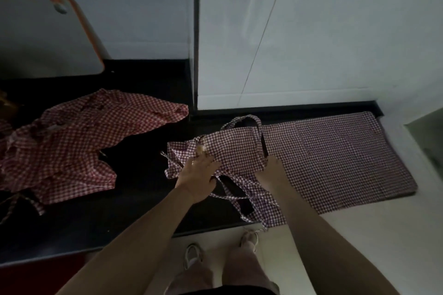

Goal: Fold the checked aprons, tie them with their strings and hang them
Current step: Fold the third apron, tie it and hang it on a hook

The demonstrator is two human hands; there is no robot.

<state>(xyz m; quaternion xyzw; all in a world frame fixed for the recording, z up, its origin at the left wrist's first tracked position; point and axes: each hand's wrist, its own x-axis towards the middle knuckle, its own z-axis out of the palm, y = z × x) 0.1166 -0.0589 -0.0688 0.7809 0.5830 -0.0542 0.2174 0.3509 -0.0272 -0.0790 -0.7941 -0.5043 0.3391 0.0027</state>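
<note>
Heap of red checked aprons (72,141) lying at left on the black counter (143,201), white wall (311,31) standing behind, flat apron (335,160) stretching lengthwise toward the right, left hand (199,175) lying open-fingered on its bunched top, right hand (271,170) pressing there, grip unclear, strings (242,195) trailing at lower centre.

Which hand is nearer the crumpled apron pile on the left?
Left. The left hand lies on the bib end of the spread apron, nearest the crumpled apron pile; the right hand sits farther along, toward the skirt.
</note>
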